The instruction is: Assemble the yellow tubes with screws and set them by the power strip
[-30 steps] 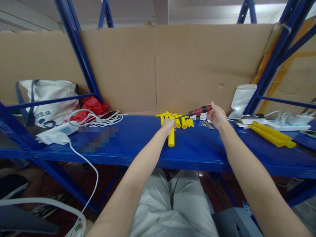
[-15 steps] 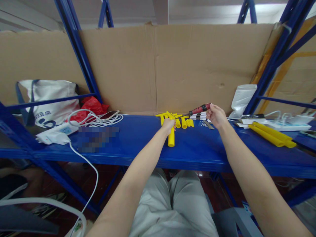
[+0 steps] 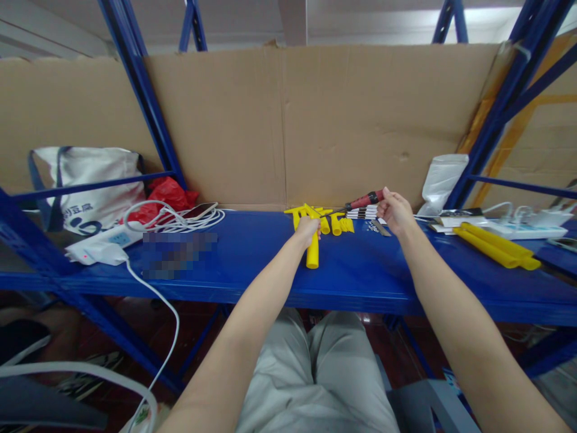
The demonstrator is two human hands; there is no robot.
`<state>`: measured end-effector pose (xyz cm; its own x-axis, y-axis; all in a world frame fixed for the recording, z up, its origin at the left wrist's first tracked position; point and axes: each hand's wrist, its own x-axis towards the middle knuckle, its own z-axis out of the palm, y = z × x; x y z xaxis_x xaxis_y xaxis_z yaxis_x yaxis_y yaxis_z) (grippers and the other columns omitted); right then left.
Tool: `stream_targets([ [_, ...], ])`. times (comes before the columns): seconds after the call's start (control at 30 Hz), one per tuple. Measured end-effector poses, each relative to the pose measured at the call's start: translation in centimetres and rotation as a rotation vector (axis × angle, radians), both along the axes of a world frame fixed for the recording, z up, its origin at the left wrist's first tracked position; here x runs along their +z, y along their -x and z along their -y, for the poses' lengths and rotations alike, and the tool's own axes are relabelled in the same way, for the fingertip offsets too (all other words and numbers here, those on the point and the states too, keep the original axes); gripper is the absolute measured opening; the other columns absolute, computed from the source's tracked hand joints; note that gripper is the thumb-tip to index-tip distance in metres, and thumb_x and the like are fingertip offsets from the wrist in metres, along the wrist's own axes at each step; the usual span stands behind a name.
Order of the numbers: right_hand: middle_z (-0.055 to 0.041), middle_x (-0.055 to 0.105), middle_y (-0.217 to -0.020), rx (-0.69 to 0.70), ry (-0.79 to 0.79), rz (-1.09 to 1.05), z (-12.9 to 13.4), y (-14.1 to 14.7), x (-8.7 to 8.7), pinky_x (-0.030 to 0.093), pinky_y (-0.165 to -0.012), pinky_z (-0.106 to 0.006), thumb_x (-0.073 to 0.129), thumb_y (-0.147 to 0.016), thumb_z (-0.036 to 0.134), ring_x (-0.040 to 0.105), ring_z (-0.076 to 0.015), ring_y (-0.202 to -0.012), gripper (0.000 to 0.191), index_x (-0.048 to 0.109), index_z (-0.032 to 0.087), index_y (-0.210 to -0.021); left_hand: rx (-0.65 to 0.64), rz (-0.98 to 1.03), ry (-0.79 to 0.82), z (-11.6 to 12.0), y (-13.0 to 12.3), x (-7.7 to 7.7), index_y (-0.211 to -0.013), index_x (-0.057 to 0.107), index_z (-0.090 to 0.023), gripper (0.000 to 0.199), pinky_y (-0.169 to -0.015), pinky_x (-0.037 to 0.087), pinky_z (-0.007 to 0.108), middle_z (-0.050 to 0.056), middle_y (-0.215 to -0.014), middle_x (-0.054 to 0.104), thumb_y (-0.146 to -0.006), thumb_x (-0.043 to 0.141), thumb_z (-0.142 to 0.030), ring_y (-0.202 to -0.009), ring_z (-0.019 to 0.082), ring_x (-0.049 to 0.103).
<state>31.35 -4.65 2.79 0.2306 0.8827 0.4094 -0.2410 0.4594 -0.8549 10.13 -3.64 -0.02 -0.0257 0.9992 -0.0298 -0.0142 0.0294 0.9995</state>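
My left hand is closed around a yellow plastic piece with a thick round handle, whose lower end points toward me. Pinched at its butt end, a red and black screwdriver is held by my right hand. Its dark shaft slants left and down to the top of the yellow piece, where the contact point is too small to make out. Just behind and right of my left hand lie more yellow T-shaped pieces and some small yellow parts.
White bundles with dark bands and a small grey plate lie near my right hand. Yellow tubes and a power strip are farther right. Coiled white cable and a cloth bag sit left. Cardboard closes the back.
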Motion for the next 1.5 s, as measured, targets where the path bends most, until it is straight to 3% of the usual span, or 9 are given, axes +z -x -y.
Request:
stream_targets([
  [0.3,0.01,0.032,-0.042,-0.092,-0.13,-0.08,-0.5,-0.1,0.0,0.032,-0.035,-0.02,0.074,-0.064,0.05,0.033,-0.0057,-0.035,0.049,0.034,0.022,-0.061,-0.034,0.006,-0.026,0.1,-0.1,0.0,-0.065,0.043,-0.018,0.019,-0.042,0.033,0.019,-0.006,-0.047,0.04,-0.077,0.044,-0.004,-0.037,0.006,0.036],
  [0.6,0.0106,0.03,-0.04,-0.059,0.005,-0.006,-0.1,0.5,-0.3,0.029,-0.031,-0.017,0.072,-0.069,0.039,0.03,-0.0048,-0.031,0.042,0.035,0.022,-0.062,-0.046,0.006,-0.028,0.1,-0.1,0.0,-0.066,0.046,-0.017,0.017,-0.042,0.033,0.02,-0.005,-0.048,0.04,-0.074,0.044,-0.002,-0.037,0.006,0.035],
  [0.83,0.0088,0.036,-0.034,-0.124,0.128,0.094,-0.2,0.7,-0.5,0.026,-0.027,-0.016,0.067,-0.072,0.027,0.03,-0.0054,-0.027,0.029,0.041,0.021,-0.062,-0.032,0.015,-0.035,0.2,-0.2,0.0,-0.066,0.045,-0.017,0.017,-0.04,0.032,0.019,-0.005,-0.048,0.041,-0.076,0.044,-0.003,-0.036,0.005,0.035],
  [1.07,0.0038,0.043,-0.036,-0.073,0.512,0.374,-0.8,0.7,-1.4,0.024,-0.025,-0.017,0.062,-0.077,0.022,0.034,-0.0068,-0.027,0.022,0.047,0.019,-0.061,-0.019,0.001,-0.016,0.6,-0.2,0.3,-0.064,0.042,-0.017,0.02,-0.039,0.031,0.018,-0.005,-0.05,0.041,-0.075,0.045,-0.002,-0.036,0.005,0.034],
  [1.27,0.0027,0.053,-0.048,0.066,0.473,0.64,-0.4,1.0,-1.8,0.032,-0.03,-0.015,0.069,-0.075,0.026,0.044,-0.0062,-0.035,0.017,0.054,0.017,-0.073,-0.031,0.008,-0.019,0.4,-0.1,0.1,-0.066,0.044,-0.017,0.017,-0.04,0.032,0.017,-0.006,-0.051,0.042,-0.075,0.047,-0.003,-0.036,0.004,0.035],
  [1.5,0.0008,0.061,-0.064,0.171,0.557,0.93,0.2,1.1,-1.9,0.04,-0.042,-0.015,0.064,-0.081,0.029,0.05,-0.006,-0.048,0.017,0.051,0.018,-0.085,-0.04,-0.008,-0.047,0.2,-0.1,0.0,-0.064,0.043,-0.017,0.018,-0.04,0.032,0.018,-0.006,-0.047,0.04,-0.075,0.045,-0.003,-0.035,0.005,0.036],
])
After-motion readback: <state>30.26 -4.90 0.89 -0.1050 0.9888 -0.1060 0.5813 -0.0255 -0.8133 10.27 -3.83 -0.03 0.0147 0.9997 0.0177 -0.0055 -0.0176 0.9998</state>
